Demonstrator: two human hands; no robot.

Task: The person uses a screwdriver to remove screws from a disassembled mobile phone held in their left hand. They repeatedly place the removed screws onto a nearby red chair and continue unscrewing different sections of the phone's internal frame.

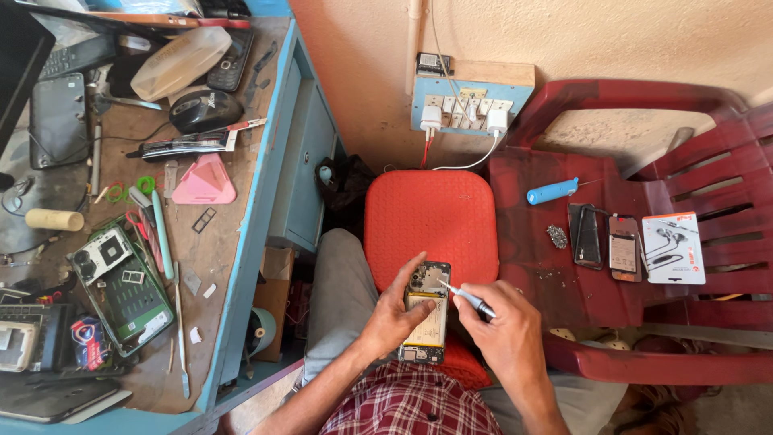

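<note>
An opened phone (426, 310) with its back cover off shows its battery and circuit board. My left hand (392, 314) grips it along its left side, above my lap and the near edge of a red stool (431, 213). A small screwdriver (467, 298) is pinched in my right hand (503, 326), and its tip touches the upper part of the phone near the board.
A cluttered workbench (225, 242) stands at left with a dismantled phone (121, 286), a pink stand (204, 181), a mouse (205, 109) and tools. A dark red plastic chair (644, 234) at right holds two phones (604, 242), a blue screwdriver (551, 192) and an earphone packet (673, 247). A socket board (467, 109) is on the wall.
</note>
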